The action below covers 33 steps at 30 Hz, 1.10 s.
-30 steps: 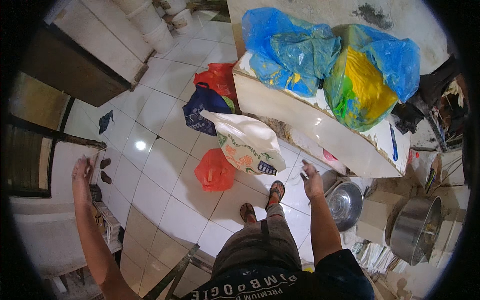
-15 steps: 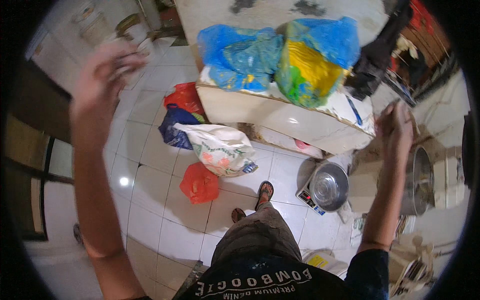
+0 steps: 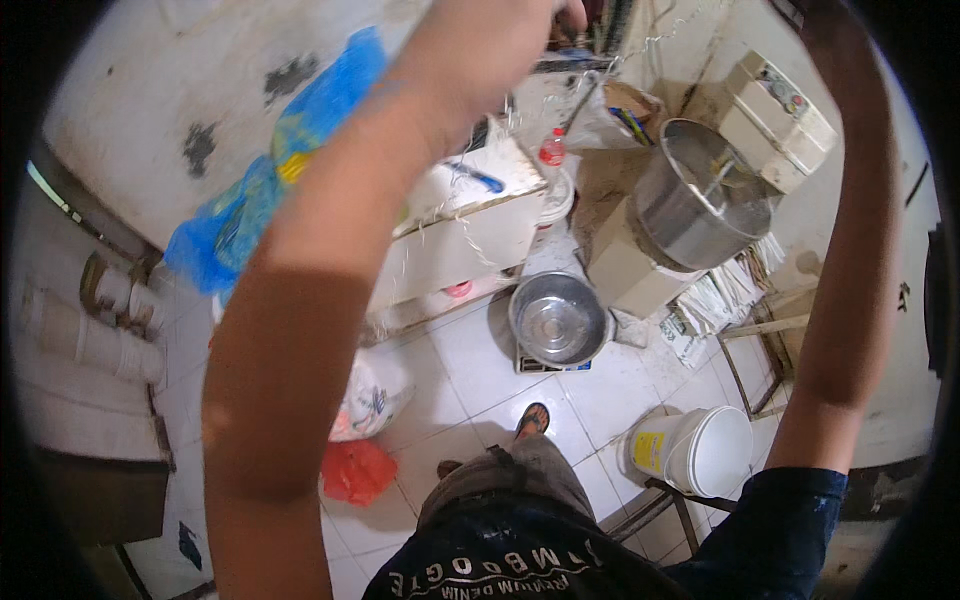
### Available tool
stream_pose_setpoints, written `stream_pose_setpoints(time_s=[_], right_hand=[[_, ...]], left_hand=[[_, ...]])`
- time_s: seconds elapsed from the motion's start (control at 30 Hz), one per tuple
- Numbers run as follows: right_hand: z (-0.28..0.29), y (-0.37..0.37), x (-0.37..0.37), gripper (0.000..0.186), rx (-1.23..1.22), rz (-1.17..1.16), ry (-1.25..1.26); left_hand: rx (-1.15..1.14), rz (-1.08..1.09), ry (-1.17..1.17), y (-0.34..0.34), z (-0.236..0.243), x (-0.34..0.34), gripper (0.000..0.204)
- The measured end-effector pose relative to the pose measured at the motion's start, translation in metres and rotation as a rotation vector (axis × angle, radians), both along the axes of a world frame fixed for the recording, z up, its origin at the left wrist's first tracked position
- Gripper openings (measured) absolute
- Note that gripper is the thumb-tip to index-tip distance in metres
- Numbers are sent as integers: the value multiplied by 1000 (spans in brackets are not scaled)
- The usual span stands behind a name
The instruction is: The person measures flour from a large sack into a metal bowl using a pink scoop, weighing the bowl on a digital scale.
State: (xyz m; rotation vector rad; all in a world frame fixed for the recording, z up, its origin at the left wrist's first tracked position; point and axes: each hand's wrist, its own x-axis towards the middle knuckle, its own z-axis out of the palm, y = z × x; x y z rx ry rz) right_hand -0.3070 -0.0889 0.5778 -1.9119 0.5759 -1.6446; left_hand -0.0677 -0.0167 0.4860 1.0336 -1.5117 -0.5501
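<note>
Left hand (image 3: 505, 45) and right hand (image 3: 832, 25) are high up; I cannot tell whether their fingers pinch anything; thin white string (image 3: 650, 42) shows between the 2 hands' fingers; a blue tool (image 3: 485, 178) lies below the left fingers.

A white tabletop (image 3: 508, 163) is carrying a long blue tool (image 3: 481, 179) near its right end and blue plastic bags (image 3: 238, 228) farther left, partly hidden. Below, a white-tiled floor (image 3: 447, 378) is supporting a scale (image 3: 548, 366) that is bearing a round metal bowl (image 3: 556, 320), a white bucket (image 3: 690, 452) standing to the right, and, to the left, a red plastic bag (image 3: 358, 475) lying beside a white printed bag (image 3: 374, 396).
</note>
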Motion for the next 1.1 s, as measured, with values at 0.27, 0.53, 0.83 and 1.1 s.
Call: stream_pose_setpoints(time_s=[0.27, 0.53, 0.83, 1.1], right_hand=[[-137, -65, -98, 48, 425, -217, 204], [-231, -58, -77, 29, 807, 364, 71], [-305, -124, -53, 24, 489, -179, 444], [-354, -232, -18, 22, 801, -92, 372]], left_hand=[[76, -717, 308, -83, 80, -87, 22], [49, -360, 74, -184, -6, -123, 31], [966, -738, 495, -187, -235, -137, 89], [1135, -725, 610, -310, -229, -97, 69]])
